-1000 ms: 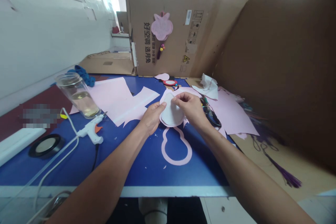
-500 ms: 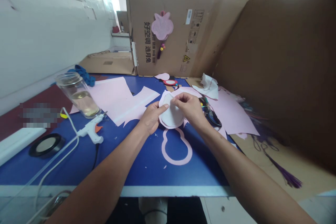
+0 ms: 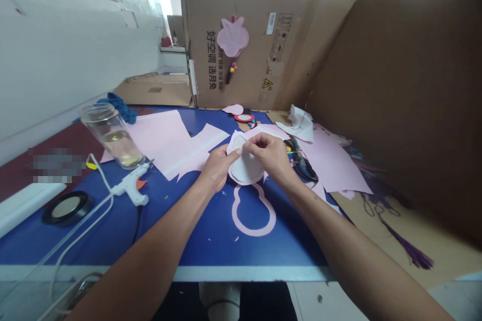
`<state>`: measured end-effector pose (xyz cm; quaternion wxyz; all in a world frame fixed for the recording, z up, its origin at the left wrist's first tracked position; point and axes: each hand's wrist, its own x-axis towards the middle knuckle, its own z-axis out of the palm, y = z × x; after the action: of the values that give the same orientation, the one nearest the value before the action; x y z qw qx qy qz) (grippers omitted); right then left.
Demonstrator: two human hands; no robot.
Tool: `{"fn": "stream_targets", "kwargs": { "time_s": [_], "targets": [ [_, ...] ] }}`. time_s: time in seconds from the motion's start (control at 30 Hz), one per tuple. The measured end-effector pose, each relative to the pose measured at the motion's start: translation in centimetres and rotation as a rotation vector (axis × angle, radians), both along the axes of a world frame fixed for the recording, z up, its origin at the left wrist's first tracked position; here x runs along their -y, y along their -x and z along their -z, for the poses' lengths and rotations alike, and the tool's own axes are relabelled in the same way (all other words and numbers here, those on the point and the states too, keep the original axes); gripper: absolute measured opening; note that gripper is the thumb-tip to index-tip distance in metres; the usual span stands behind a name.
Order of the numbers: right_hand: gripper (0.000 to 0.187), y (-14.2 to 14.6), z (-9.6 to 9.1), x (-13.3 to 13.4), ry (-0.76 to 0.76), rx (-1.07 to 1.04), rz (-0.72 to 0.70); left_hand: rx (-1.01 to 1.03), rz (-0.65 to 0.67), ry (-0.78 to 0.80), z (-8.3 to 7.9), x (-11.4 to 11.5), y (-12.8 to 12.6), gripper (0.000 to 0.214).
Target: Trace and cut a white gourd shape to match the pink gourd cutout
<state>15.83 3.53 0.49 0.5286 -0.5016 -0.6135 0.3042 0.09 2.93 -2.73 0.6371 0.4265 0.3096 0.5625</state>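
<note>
My left hand (image 3: 220,166) grips the left edge of a pale paper cutout (image 3: 247,166), thumb on top and fingers beneath. The cutout has a pinkish-white rim around a whiter inner layer. Over its upper right side, my right hand (image 3: 268,153) is closed in a pinch against the surface; whether a small piece sits between those fingertips I cannot make out. Just below the cutout, a pink gourd-shaped paper outline (image 3: 271,220) lies flat on the blue table.
Left are a white glue gun (image 3: 130,186), a glass jar (image 3: 124,143) of liquid and a black tape roll (image 3: 68,208). Pink sheets (image 3: 161,135) spread behind the hands. Cardboard walls (image 3: 248,85) stand at back and right. A purple tassel (image 3: 412,251) lies at right.
My right hand has shifted very slightly left over the cutout, still pinching. My left hand keeps its grip, and the things on the table stay put.
</note>
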Motion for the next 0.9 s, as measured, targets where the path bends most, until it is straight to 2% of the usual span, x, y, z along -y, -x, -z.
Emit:
{"fn": "stream_targets", "kwargs": {
  "time_s": [0.13,0.23,0.33,0.43,0.53,0.6,0.8,0.9],
  "targets": [
    [0.017,0.0,0.1,0.0,0.013,0.009,-0.022,-0.012,-0.029,0.011,0.3,-0.2,0.0,0.039],
    [0.020,-0.4,-0.1,-0.2,-0.037,0.060,-0.050,-0.019,-0.112,0.012,0.0,-0.9,0.9,0.038],
    [0.024,-1.3,-0.3,-0.5,-0.109,0.248,0.004,0.015,-0.301,0.061,-0.7,-1.8,2.5,0.032],
    [0.016,-2.2,-0.2,-0.7,0.009,0.461,-0.049,-0.011,-0.377,0.129,-1.5,-2.3,3.9,0.029],
    [0.013,-2.6,0.2,-0.7,0.153,0.610,-0.238,0.003,-0.422,0.131,-1.8,-2.4,4.4,0.026],
    [0.015,-2.5,0.6,-0.6,0.159,0.691,-0.306,0.016,-0.437,0.117,-1.8,-2.4,4.2,0.024],
    [0.025,-1.9,1.4,-0.2,0.125,0.771,-0.350,0.016,-0.443,0.135,-1.8,-2.6,4.3,0.021],
    [0.022,-1.7,1.7,-0.2,0.137,0.787,-0.371,0.011,-0.463,0.139,-1.8,-2.8,4.5,0.020]
  ]
}}
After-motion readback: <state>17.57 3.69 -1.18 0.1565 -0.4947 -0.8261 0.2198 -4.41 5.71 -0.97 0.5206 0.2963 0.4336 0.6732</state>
